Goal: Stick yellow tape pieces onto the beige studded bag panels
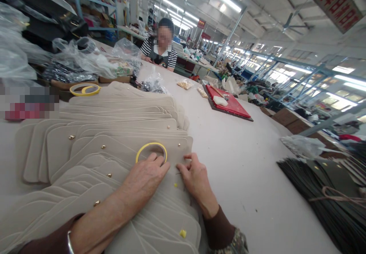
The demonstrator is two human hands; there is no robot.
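Beige flat panels (160, 204) with rounded corners and small gold studs lie in overlapping stacks before me. Over them, my left hand (151, 174) has its fingers curled around the near side of a roll of yellow tape (139, 151). Just to its right, my right hand (196, 176) is at the right edge of a panel, thumb and fingertips drawn together. Whatever is between them is too small to make out. Small yellow tape bits (183, 233) stick to the panels below the hands.
A second yellow tape roll (85, 90) lies at the back left, near plastic bags (85, 57). A red board (228, 101) and a bag of gold studs (185, 84) are farther back. Tied dark strips (323, 196) stand at right. A person (162, 44) sits across the table.
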